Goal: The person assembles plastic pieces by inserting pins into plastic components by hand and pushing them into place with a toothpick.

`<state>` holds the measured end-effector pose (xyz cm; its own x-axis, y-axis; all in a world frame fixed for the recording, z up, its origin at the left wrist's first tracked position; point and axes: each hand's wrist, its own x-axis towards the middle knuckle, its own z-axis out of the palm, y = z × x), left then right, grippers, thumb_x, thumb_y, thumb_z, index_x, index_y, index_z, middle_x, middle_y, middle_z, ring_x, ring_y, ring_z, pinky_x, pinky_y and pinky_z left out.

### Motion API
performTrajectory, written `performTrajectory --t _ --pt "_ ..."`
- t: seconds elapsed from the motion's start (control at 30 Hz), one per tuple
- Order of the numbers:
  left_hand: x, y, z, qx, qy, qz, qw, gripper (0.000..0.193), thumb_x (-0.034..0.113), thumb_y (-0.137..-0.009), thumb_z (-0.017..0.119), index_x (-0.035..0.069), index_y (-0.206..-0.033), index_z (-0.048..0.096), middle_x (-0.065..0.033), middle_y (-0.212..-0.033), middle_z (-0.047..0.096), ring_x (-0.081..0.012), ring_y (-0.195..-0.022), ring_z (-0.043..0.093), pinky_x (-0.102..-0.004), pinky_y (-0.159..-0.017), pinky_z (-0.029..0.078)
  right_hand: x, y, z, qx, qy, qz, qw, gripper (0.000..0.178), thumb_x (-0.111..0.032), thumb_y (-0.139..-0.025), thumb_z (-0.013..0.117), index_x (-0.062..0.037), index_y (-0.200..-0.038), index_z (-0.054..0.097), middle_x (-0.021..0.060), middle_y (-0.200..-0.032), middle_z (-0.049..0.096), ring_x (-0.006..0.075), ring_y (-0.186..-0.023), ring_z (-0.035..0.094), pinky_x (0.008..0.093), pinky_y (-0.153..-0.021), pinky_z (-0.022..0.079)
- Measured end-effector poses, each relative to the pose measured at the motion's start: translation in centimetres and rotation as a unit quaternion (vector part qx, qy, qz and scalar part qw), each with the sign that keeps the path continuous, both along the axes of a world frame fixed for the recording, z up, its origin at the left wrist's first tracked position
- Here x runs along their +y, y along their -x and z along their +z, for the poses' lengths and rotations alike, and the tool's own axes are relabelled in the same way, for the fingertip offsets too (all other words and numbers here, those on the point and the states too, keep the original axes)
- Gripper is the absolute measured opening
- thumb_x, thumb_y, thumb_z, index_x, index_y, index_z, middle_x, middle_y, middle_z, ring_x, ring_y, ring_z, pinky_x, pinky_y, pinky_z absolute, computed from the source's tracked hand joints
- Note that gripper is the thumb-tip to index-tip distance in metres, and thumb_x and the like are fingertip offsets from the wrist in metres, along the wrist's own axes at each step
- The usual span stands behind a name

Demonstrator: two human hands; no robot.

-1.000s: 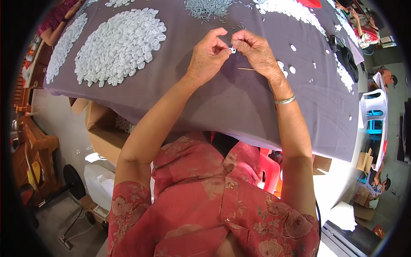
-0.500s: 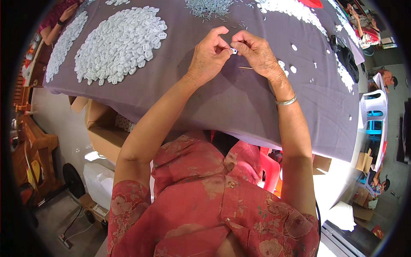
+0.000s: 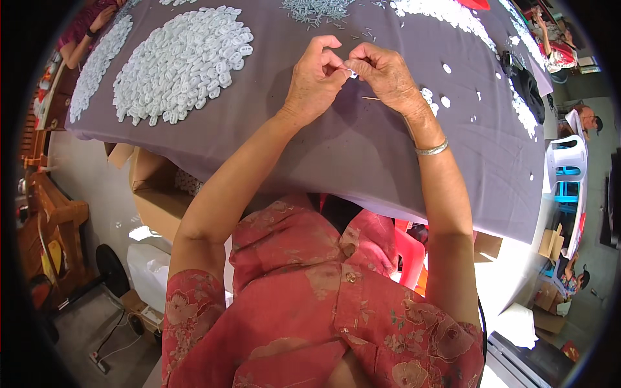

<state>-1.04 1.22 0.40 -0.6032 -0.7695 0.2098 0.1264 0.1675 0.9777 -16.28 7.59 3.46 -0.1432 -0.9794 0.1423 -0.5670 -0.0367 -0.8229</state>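
Over the grey-brown tablecloth, my left hand (image 3: 315, 79) pinches a small white plastic piece (image 3: 352, 74) with a dark opening between thumb and forefinger. My right hand (image 3: 390, 79) is closed right beside it, thumb and forefinger pinched at the same piece. Whether the right fingertips hold another tiny part is hidden. A thin tan stick (image 3: 371, 98) shows just below the right hand. Left of my hands lies a big heap of white oval plastic pieces (image 3: 181, 68). Beyond them is a pile of small grey-blue pins (image 3: 315, 10), some scattered toward me.
More white pieces (image 3: 446, 21) spread across the far right, with a few loose ones near my right wrist. A black item (image 3: 525, 90) lies at the right edge. Another person's arm (image 3: 81, 48) shows at far left. Below the table's left edge stands an open cardboard box (image 3: 152, 194).
My hands stay together at the small white piece, with slight shifts of the fingers. The view has shifted slightly; the heaps look the same.
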Motion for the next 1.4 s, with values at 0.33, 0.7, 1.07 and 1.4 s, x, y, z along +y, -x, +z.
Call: performTrajectory --t 0.33,0.7,1.07,1.4 --pt "0.0 0.1 0.1 0.031 -0.02 0.004 0.999 0.038 0.0 -0.08 0.061 0.002 -0.113 0.042 -0.0026 -0.077 0.06 -0.0078 -0.065 0.055 -0.0222 -0.057 0.046 -0.1 -0.2 -0.5 -0.08 -0.01 -0.03 0.996 0.018 -0.019 -0.09 0.061 -0.002 -0.085 0.06 -0.0039 -0.073 0.054 0.0052 -0.067 0.047 0.0217 -0.061 0.043" --pt "-0.4 0.1 0.0 0.058 -0.015 0.001 0.998 0.04 -0.001 -0.08 0.061 0.001 -0.113 0.039 -0.0042 -0.078 0.061 -0.0085 -0.066 0.056 -0.0226 -0.058 0.048 0.3 -0.3 1.5 -0.131 -0.016 -0.06 0.989 0.02 -0.023 -0.092 0.053 -0.0061 -0.093 0.064 -0.0018 -0.075 0.059 0.0044 -0.066 0.05 0.0194 -0.061 0.043" --pt "-0.4 0.4 -0.1 0.101 -0.026 0.005 0.995 0.042 -0.003 -0.081 0.061 0.001 -0.116 0.039 -0.0049 -0.083 0.061 -0.0082 -0.071 0.057 -0.0219 -0.06 0.05 0.9 0.2 0.4 -0.111 -0.025 -0.02 0.993 0.015 -0.02 -0.086 0.063 -0.0061 -0.09 0.066 -0.0071 -0.07 0.053 0.0021 -0.059 0.044 0.0181 -0.051 0.037" --pt "-0.6 -0.1 0.4 0.084 -0.011 0.013 0.996 0.042 -0.003 -0.082 0.062 0.001 -0.122 0.047 -0.007 -0.089 0.064 -0.0113 -0.078 0.061 -0.0223 -0.064 0.05 0.5 -0.5 -0.3 -0.105 0.065 -0.043 0.991 0.011 -0.011 -0.083 0.061 -0.0017 -0.083 0.065 -0.0036 -0.066 0.054 0.0036 -0.06 0.044 0.0218 -0.054 0.039"
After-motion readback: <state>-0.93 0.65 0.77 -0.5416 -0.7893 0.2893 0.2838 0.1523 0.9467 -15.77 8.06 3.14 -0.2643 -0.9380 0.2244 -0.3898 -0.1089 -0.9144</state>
